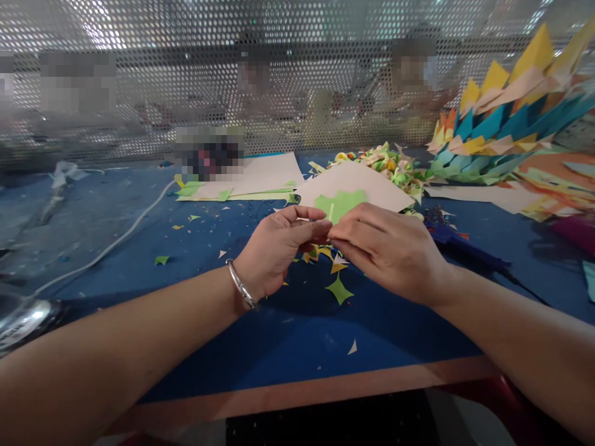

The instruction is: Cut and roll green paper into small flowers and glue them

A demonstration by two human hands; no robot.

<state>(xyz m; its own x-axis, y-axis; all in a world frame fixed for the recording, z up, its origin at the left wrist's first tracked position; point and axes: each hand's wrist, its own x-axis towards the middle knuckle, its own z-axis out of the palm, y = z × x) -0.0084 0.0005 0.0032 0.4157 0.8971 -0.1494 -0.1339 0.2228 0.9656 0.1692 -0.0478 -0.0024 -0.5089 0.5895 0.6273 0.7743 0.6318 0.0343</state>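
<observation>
My left hand [283,241], with a silver bangle at the wrist, is closed in a pinch of thumb and index finger. A thin pale green paper strip [331,212] stands up from its fingertips. My right hand [388,251] is closed too, its fingertips pressed together right beside the left ones. What they pinch is mostly hidden by the fingers. Just behind the hands is a green paper piece [348,203] with a jagged edge, in front of a pale sheet [367,179]. Under the hands lie small yellow and green scraps, including a green pointed scrap [339,289].
A blue glue gun [467,246] with a black cord lies right of my right hand. Behind are a heap of curled paper bits [388,164], stacked paper sheets [274,173] and a layered folded-paper piece [502,124]. A white cable [125,232] crosses the left. A perforated metal screen [297,80] stands behind.
</observation>
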